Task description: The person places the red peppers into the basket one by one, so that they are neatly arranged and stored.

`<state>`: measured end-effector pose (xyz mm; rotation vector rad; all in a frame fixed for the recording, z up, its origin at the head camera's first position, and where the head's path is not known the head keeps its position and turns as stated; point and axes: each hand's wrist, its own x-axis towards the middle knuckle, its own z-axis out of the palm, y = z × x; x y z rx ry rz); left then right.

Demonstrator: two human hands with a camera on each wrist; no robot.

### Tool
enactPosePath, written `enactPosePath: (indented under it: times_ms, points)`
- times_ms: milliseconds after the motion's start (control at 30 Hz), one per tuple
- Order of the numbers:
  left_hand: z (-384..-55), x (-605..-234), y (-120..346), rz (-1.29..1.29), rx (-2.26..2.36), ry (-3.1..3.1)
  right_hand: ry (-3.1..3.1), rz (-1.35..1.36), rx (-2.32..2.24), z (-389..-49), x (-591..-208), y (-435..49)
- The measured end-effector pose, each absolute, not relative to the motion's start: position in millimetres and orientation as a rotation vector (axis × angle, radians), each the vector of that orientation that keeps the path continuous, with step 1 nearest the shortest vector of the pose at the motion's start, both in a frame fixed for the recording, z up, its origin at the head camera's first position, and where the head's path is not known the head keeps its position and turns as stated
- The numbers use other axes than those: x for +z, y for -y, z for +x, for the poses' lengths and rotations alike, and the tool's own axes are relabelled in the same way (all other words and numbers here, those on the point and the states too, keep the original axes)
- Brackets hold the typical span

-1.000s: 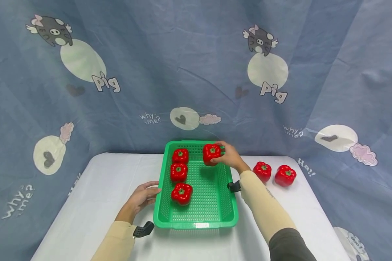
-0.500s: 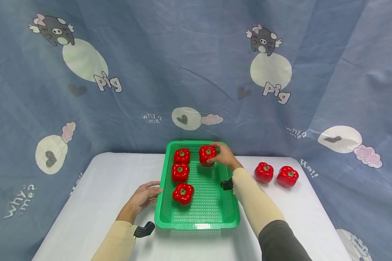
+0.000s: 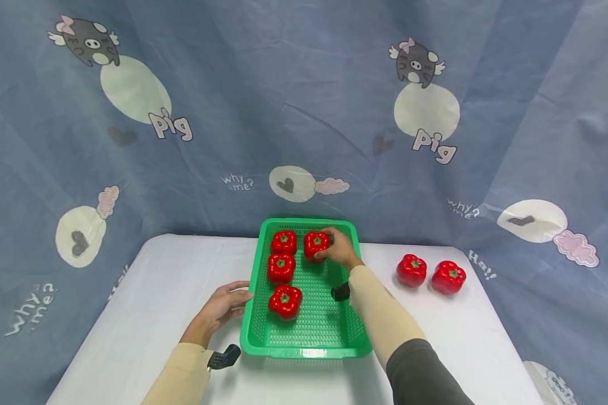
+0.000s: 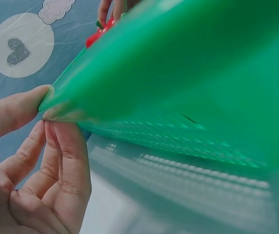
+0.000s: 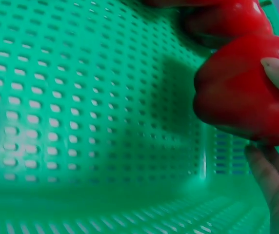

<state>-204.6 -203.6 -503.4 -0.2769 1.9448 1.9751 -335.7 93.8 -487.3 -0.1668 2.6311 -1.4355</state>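
My right hand (image 3: 342, 251) holds a red bell pepper (image 3: 314, 246) inside the back right part of the green basket (image 3: 306, 353). In the right wrist view, the thumb lies on one side of this bell pepper (image 5: 239, 90) and fingers on the other. Its shadow falls on the perforated floor; contact with the floor cannot be judged. Three more bell peppers, at the back (image 3: 284, 242), middle (image 3: 281, 268) and front (image 3: 285, 302), form a column along the basket's left side. My left hand (image 3: 222, 306) pinches the basket's left rim between thumb and fingers, plainest in the left wrist view.
To the right of the basket, two red bell peppers, a nearer one (image 3: 411, 270) and a farther one (image 3: 448, 277), lie on the white table (image 3: 192, 264). A blue curtain (image 3: 304, 101) with printed pigs hangs behind the table's back edge.
My right hand has carried its bell pepper leftward and slightly down, closer to the back left bell pepper. The left hand keeps its place at the rim. The head view has shifted slightly.
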Motion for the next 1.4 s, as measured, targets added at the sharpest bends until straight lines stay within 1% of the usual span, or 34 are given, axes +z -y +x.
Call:
enactPosePath:
  times_ms: [467,867,1400]
  points:
    - [-203.7,-503.9,204.2,-0.289,1.967,-1.957,-2.624,-0.07,-1.49,-334.4,-500.4,-85.1]
    - [-204.7,-502.8,201.9,-0.318,1.969,-1.969,-2.641,-0.086,-1.513,-335.1,-503.4,-83.7]
    - [-204.3,-505.4,204.1,-0.284,1.962,-1.987,-2.718,-0.108,-1.46,-332.4,-502.8,-82.6]
